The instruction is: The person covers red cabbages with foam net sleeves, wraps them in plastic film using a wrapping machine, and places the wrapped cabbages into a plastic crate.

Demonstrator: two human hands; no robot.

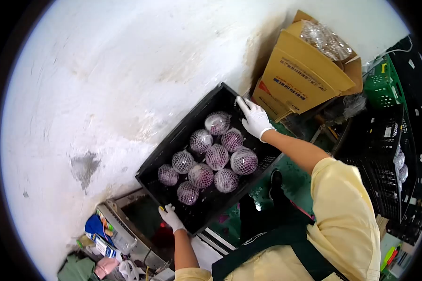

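Note:
Both my hands, in white gloves, hold a black plastic crate (173,145) by opposite rims. My left hand (170,217) grips the near-left rim. My right hand (254,118) grips the far rim, beside the cardboard boxes. Inside the crate lie several round purple cabbages (217,156), each wrapped in white foam netting. The crate is tilted and held close to a white wall (126,70).
Yellow-brown cardboard boxes (301,75) stand just beyond the crate, with clear plastic wrap on top. A green crate (382,86) and stacked black crates (389,154) fill the right side. Cluttered packets and a metal box (122,229) sit at lower left. My shoe (275,180) rests on green floor.

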